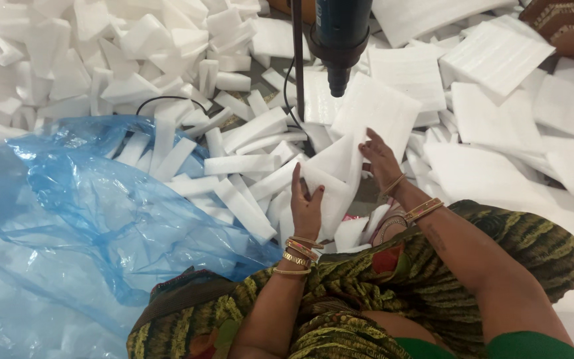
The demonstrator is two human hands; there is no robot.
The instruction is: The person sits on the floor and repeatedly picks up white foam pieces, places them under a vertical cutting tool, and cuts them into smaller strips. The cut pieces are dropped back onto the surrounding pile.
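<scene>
One folded white foam sheet [337,176] lies between my two hands, directly below the dark tool nozzle [338,81] that hangs from above. One nozzle, one upright rod [297,53] beside it and one black cable [167,100] are in view. The cut foam strips [240,164] left of the sheet are too many to count; flat foam sheets [493,53] lie stacked to its right. One blue plastic bag [68,219] spreads out further left of the strips.

The sheet's long axis runs from near my lap up toward the nozzle, tilted slightly right, with its pointed corner toward me.

My left hand [305,206] rests flat on the sheet's lower left edge, thumb spread apart from the fingers, pressing rather than pinching. My right hand [380,158] lies on the sheet's right edge, fingers extended and loosely together, fingertips touching the foam. Whether the right thumb curls under the sheet, I cannot tell.
</scene>
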